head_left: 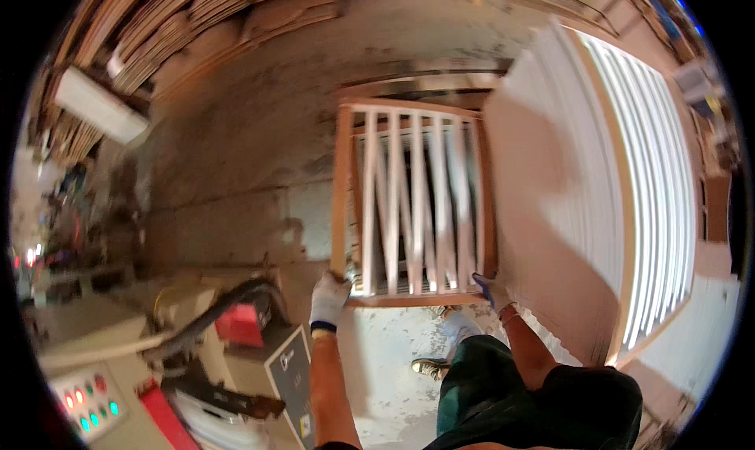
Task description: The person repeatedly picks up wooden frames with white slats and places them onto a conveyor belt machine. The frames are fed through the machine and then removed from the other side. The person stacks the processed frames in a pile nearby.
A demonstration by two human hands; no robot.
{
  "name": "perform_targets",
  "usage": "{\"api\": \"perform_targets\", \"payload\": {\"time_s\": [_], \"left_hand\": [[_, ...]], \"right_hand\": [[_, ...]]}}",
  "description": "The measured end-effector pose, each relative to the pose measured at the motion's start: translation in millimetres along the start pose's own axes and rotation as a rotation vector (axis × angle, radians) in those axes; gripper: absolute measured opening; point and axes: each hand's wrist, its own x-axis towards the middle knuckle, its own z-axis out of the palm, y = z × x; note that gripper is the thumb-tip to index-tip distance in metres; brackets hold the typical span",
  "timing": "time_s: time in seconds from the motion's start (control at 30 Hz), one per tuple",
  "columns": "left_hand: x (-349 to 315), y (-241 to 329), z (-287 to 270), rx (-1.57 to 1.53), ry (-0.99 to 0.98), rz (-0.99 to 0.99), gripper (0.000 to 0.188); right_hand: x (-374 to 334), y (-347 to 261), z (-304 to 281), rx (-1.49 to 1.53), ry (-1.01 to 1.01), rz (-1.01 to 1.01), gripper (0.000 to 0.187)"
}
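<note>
A slatted panel (423,202) with white slats and a brown rim lies in front of me, held at its near corners. My left hand (329,299), in a whitish glove with a dark cuff, is closed round the near left corner. At the near right corner, my right hand (494,291) grips the rim in a similar glove; its fingers are partly hidden. Through the gaps more slats show at a slant, seemingly another panel beneath. Whether the held panel rests on it or is apart, I cannot tell.
A tall stack of panels (566,191) with white grooved tops stands close on my right. At the lower left is a machine with a lit button panel (88,403), a black hose (216,312) and red parts. Bundles of flat boards (212,25) lie at the far left.
</note>
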Motion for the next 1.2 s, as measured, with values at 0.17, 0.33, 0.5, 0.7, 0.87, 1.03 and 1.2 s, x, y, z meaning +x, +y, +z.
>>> {"api": "perform_targets", "payload": {"time_s": [0.17, 0.33, 0.5, 0.7, 0.87, 1.03, 1.2], "left_hand": [[-31.7, 94.0, -80.0, 0.024, 0.015, -0.036, 0.042], [-110.3, 102.2, -110.3, 0.149, 0.197, 0.074, 0.045], [-250.8, 95.2, -143.4, 0.11, 0.32, -0.075, 0.039], [-447.4, 96.6, -119.9, -0.088, 0.593, -0.385, 0.037], [-602.9, 94.8, -56.1, -0.424, 0.807, -0.625, 0.038], [-717.6, 95.3, 20.3, -0.527, 1.032, -0.834, 0.039], [-808.3, 54.7, 78.6, -0.728, 1.12, -0.973, 0.039]], "right_hand": [[44.3, 71.2, -42.6, -0.063, 0.004, -0.022, 0.031], [-2.1, 69.2, -50.0, 0.178, -0.035, -0.029, 0.014], [-103.8, 18.6, -35.8, 0.031, -0.214, -0.066, 0.031], [-136.7, -31.1, -71.4, -0.761, -0.535, -1.033, 0.022], [-275.8, -92.0, -21.1, -0.525, -0.557, -0.631, 0.034], [-378.6, -95.1, 15.8, -0.762, -0.682, -0.911, 0.028], [-439.0, -36.6, 58.7, -1.11, -0.756, -1.043, 0.046]]}}
